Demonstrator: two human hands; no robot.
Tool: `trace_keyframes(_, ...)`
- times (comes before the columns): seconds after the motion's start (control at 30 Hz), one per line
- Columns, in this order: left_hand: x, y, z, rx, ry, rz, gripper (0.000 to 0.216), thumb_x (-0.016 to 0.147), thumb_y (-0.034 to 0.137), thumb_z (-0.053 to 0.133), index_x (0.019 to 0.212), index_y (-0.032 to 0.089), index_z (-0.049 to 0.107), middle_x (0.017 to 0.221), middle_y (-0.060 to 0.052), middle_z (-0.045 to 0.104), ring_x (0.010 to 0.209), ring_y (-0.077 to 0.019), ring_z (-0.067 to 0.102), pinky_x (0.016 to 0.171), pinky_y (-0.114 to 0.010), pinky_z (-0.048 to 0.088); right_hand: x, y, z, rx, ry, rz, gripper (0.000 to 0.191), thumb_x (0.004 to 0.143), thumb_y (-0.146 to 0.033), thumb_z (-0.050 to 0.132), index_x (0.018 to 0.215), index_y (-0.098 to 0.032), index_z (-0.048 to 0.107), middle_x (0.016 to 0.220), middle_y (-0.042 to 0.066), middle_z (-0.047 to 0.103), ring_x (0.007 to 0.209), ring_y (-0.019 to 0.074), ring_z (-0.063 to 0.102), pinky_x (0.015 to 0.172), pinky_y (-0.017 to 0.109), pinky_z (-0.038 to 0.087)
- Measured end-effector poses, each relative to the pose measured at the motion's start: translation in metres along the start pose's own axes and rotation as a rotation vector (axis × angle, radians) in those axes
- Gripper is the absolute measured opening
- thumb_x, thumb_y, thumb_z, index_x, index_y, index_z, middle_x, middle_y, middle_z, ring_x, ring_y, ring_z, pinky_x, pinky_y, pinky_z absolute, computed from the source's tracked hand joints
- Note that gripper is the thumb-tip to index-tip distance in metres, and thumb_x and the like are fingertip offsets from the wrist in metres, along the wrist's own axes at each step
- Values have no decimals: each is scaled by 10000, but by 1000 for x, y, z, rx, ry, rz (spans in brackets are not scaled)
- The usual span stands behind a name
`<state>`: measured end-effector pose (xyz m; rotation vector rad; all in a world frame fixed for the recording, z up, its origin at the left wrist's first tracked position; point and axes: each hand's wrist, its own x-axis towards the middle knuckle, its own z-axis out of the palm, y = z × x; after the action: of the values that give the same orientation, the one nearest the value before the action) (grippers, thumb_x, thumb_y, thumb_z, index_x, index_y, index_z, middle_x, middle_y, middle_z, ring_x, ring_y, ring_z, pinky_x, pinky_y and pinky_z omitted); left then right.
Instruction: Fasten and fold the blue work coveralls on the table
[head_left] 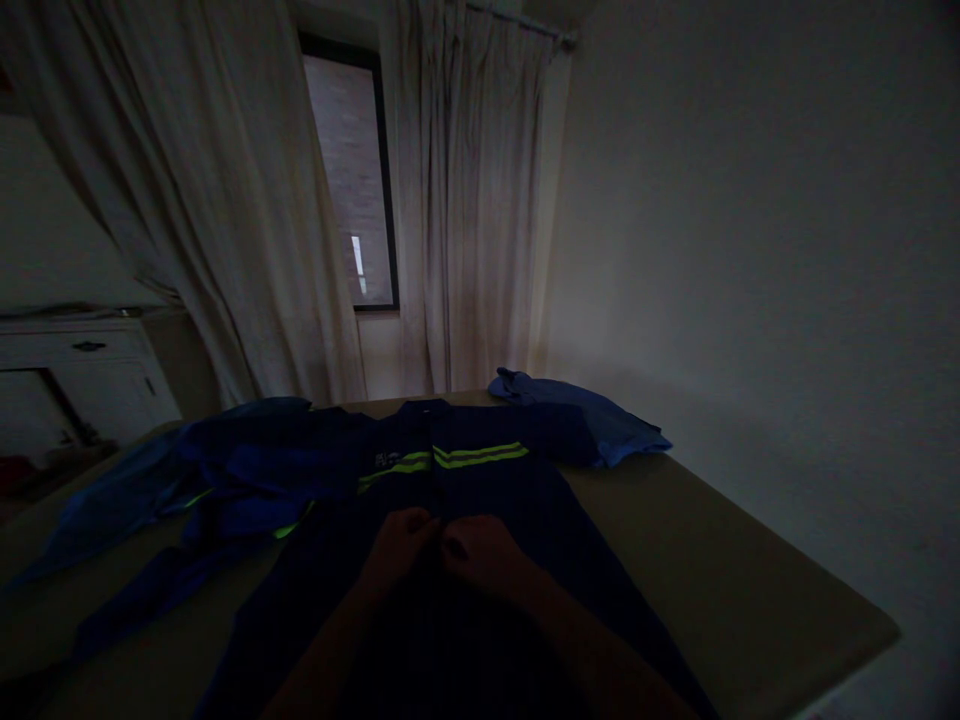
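A dark blue work jacket or coverall [480,490] with yellow-green reflective stripes lies spread front side up before me, its collar pointing away. Over its front opening, my left hand [405,535] is closed, fingers pinched at the fabric edge. Right beside it my right hand [484,550] is closed too, pinching the cloth on the other side of the opening. The two hands nearly touch. In the dim light I cannot make out any fastener between the fingers.
Crumpled blue garments [247,480] lie at the left, and a lighter blue garment [577,405] at the far right. The tan table [750,570] ends near a white wall [750,250]. Curtains [480,200] hang behind, and a white cabinet [97,370] stands at the left.
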<state>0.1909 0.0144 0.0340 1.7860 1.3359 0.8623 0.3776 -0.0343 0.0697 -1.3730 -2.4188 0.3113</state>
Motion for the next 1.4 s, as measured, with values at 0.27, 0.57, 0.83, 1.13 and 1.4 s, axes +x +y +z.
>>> trace_keyframes(0.27, -4, 6, 2, 11, 30, 9, 403, 798, 579, 530, 672, 202, 598, 665, 6, 607, 679, -181, 569, 625, -272, 377, 2, 2, 0, 124, -1, 133, 165, 893, -326, 622, 929, -224, 746, 873, 25, 770, 784, 182, 685, 657, 247, 380)
trace_keyframes(0.57, -1, 1, 3, -27, 15, -12, 425, 792, 590, 552, 709, 183, 646, 702, -16, 660, 719, -200, 613, 628, -272, 397, 2, -3, -1, 66, 31, 238, 202, 907, -367, 605, 928, -222, 743, 909, 34, 779, 811, 189, 699, 648, 257, 370)
trace_keyframes(0.83, -1, -1, 2, -18, -19, 68, 426, 877, 538, 483, 835, 180, 711, 834, -57, 737, 835, -242, 684, 747, -318, 499, 0, 0, -6, 150, 51, 271, 169, 870, -334, 686, 995, -221, 701, 948, 25, 765, 873, 200, 695, 705, 256, 403)
trace_keyframes(1.13, -6, -17, 15, 692, -6, 381, 392, 1005, 239, 375, 1277, 231, 656, 1417, -91, 627, 1388, -254, 499, 1198, -548, 286, 10, 29, 8, 468, 94, 172, 95, 840, -240, 694, 912, -200, 650, 814, -10, 684, 771, 155, 626, 679, 229, 413)
trace_keyframes(1.4, 27, 1, 3, 757, 27, 239, 405, 986, 352, 468, 1320, 192, 631, 1483, -140, 555, 1424, -325, 439, 1181, -604, 275, 4, -1, -8, 232, -37, 294, 345, 792, -290, 664, 1129, -263, 603, 915, 5, 704, 811, 195, 660, 663, 261, 378)
